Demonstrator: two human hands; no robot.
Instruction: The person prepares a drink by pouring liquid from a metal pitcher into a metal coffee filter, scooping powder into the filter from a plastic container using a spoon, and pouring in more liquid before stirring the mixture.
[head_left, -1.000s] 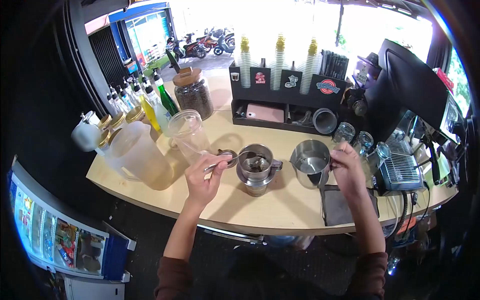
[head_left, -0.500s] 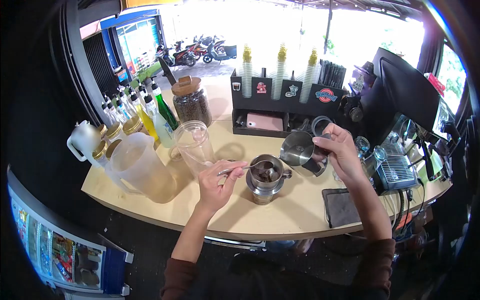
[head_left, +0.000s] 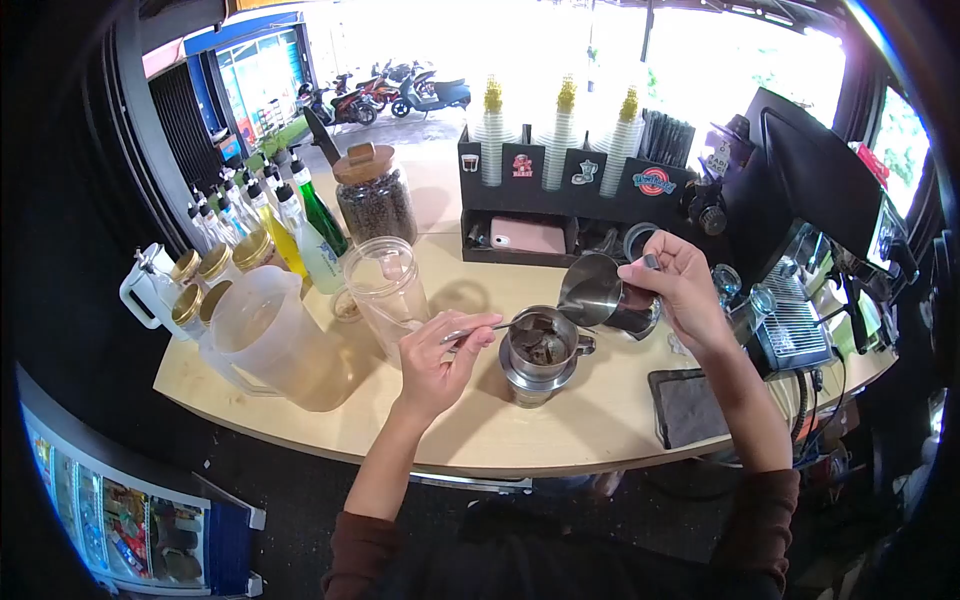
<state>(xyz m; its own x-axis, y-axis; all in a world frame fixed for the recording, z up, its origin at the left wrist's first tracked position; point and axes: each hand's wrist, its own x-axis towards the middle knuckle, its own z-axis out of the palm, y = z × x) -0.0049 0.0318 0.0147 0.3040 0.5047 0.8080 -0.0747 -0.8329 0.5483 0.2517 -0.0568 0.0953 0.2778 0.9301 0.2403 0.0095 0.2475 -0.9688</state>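
A metal drip coffee filter (head_left: 542, 375) with a small side handle sits on a glass (head_left: 528, 399), dark wet coffee inside it. My left hand (head_left: 432, 368) pinches a thin metal spoon (head_left: 478, 328), whose tip reaches over the filter's rim; the tip itself is hard to make out. In my right hand (head_left: 682, 292) is a steel pitcher (head_left: 594, 284), gripped at its handle side and tilted with its lip just above the filter's right edge. Whether liquid is leaving the lip I cannot tell.
Left of the filter stand a clear plastic jar (head_left: 382, 290) and a cloudy pitcher (head_left: 262, 335). Behind are syrup bottles (head_left: 318, 215), a coffee bean jar (head_left: 375, 205) and a black cup organizer (head_left: 570, 195). A dark cloth (head_left: 690, 408) lies right, near an espresso machine (head_left: 790, 325).
The steel pitcher is tipped further toward the filter. My left hand and the spoon have hardly moved. The whole view has shifted slightly.
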